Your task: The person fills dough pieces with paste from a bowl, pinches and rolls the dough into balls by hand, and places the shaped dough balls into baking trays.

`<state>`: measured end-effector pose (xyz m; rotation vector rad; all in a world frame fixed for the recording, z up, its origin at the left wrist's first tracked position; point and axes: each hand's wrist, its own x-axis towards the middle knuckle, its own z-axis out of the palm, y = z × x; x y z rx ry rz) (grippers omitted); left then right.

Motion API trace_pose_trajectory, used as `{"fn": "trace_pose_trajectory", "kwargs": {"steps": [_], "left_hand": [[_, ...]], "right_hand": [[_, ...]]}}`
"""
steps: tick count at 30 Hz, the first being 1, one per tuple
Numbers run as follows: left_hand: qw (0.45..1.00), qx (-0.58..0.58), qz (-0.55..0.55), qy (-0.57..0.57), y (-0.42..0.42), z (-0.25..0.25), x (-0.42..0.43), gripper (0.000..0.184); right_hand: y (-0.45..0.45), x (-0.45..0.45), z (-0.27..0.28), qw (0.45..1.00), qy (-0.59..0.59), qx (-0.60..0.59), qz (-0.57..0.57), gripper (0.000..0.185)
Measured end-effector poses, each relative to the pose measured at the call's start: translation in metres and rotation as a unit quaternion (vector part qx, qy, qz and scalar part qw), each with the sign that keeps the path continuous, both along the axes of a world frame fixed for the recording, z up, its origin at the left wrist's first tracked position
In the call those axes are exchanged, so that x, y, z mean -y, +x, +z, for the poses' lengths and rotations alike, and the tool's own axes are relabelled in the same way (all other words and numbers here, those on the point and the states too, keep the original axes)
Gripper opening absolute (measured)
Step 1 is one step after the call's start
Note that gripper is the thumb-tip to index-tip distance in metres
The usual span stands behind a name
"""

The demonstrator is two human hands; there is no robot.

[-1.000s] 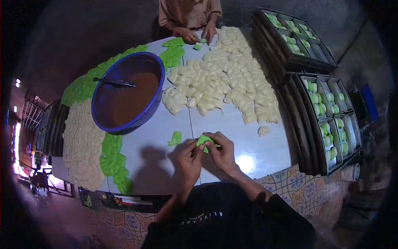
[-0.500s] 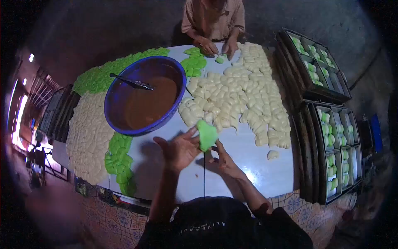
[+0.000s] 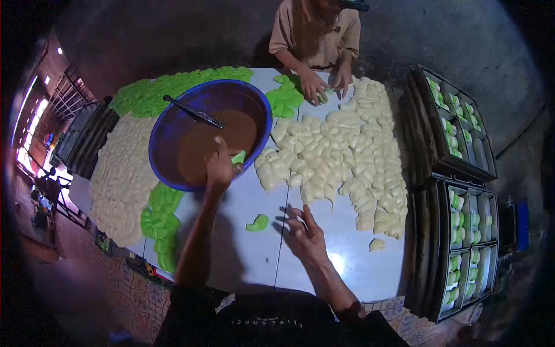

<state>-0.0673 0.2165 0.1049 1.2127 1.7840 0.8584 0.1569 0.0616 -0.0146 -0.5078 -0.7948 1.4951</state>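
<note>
My left hand (image 3: 219,168) reaches over the near right rim of a blue basin (image 3: 156,165) with brown paste (image 3: 196,136) inside. A small piece of green dough (image 3: 238,157) shows at its fingers, largely hidden by the hand, with something brown beside it. A finger or thumb points up. My right hand (image 3: 310,239) is above the tabletop, fingers apart and holding nothing. Between my hands a flat green dough piece (image 3: 257,223) lies on the white table (image 3: 231,254). A dark, long-handled spatula-like tool (image 3: 193,111) leans in the basin.
Cream dough pieces (image 3: 329,153) cover the table's right side; more cream dough (image 3: 124,179) and green dough (image 3: 159,222) lie left. Across the table, a person's hands (image 3: 326,87) work on a small piece. Stacked trays (image 3: 471,248) with green-and-white pieces stand at the right.
My left hand has moved left and forward to the basin with green dough, away from my right hand. My right hand has let go of the dough. The view has shifted slightly.
</note>
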Motion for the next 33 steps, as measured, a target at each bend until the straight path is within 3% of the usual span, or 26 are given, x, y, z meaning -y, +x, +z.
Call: {"fn": "trace_pose_trajectory", "kwargs": {"steps": [1,2,4,6,8,9,10,11,13,14,15,16,18,20,22,24,26,28,30,31,32,33], "left_hand": [[0.982,0.182,-0.060,0.000,0.010,-0.003,0.021,0.108],[0.926,0.358,-0.118,0.000,0.022,-0.007,0.043,0.111],[0.792,0.564,-0.190,-0.138,0.047,-0.015,0.084,0.105],[0.847,0.517,-0.097,-0.071,0.073,-0.022,0.118,0.093],[0.899,0.435,-0.034,-0.044,0.080,-0.040,0.134,0.067],[0.887,0.457,-0.035,-0.056,0.080,-0.037,0.143,0.060],[0.875,0.479,-0.036,-0.067,0.081,-0.034,0.153,0.055],[0.874,0.480,-0.038,-0.069,0.081,-0.040,0.162,0.055],[0.962,0.217,-0.136,0.097,0.082,-0.053,0.176,0.051],[0.961,0.218,-0.139,0.097,0.081,-0.057,0.179,0.051],[0.961,0.187,-0.173,0.106,0.080,-0.058,0.181,0.044],[0.960,0.154,-0.206,0.114,0.079,-0.060,0.183,0.038],[0.951,0.190,-0.199,0.142,0.083,-0.062,0.191,0.028],[0.933,0.278,-0.187,0.134,0.086,-0.054,0.197,0.023],[0.935,0.224,-0.216,0.169,0.083,-0.061,0.196,0.021],[0.949,0.281,-0.142,0.013,0.089,-0.051,0.201,0.021],[0.948,0.301,-0.101,0.005,0.097,-0.050,0.205,0.016],[0.955,0.222,-0.174,0.089,0.099,-0.053,0.208,0.015],[0.952,0.217,-0.191,0.098,0.098,-0.058,0.212,0.016],[0.949,0.214,-0.201,0.114,0.097,-0.060,0.214,0.020],[0.944,0.213,-0.214,0.133,0.098,-0.063,0.214,0.024],[0.923,0.273,-0.241,0.122,0.098,-0.064,0.214,0.030]], "right_hand": [[0.004,-0.003,0.000,0.997,-0.070,-0.008,0.023,0.065],[0.000,-0.006,0.013,0.978,-0.164,-0.124,0.040,0.060],[-0.002,-0.011,0.027,0.952,-0.196,-0.210,0.105,0.045],[0.005,-0.007,0.006,0.969,-0.231,-0.052,0.072,0.031],[-0.001,0.003,0.011,0.963,-0.258,-0.074,0.022,0.024],[-0.004,0.011,0.024,0.980,-0.170,0.093,-0.040,0.026],[-0.004,0.017,0.032,0.958,-0.075,0.257,-0.101,0.028],[-0.002,0.022,0.034,0.958,-0.076,0.258,-0.104,0.028],[0.006,0.034,0.036,0.881,0.103,0.439,-0.141,0.028],[0.009,0.038,0.038,0.819,0.191,0.519,-0.155,0.027],[0.010,0.039,0.040,0.877,0.165,0.425,-0.153,0.022],[0.013,0.041,0.046,0.886,0.127,0.414,-0.168,0.019],[0.012,0.038,0.041,0.943,0.051,0.239,-0.225,0.019],[0.022,0.042,0.049,0.940,0.050,0.272,-0.198,0.019],[0.022,0.050,0.069,0.878,0.183,0.422,-0.129,0.017],[0.019,0.062,0.076,0.862,0.174,0.453,-0.146,0.012],[0.028,0.063,0.052,0.852,0.170,0.481,-0.119,0.009],[0.027,0.067,0.055,0.846,0.179,0.482,-0.138,0.018],[0.023,0.071,0.061,0.920,-0.011,0.376,-0.114,0.031],[0.027,0.067,0.045,0.854,0.075,0.492,-0.155,0.035],[0.034,0.065,0.019,0.885,0.063,0.450,-0.097,0.036],[0.042,0.065,0.032,0.922,-0.031,0.381,0.066,0.035]]}}
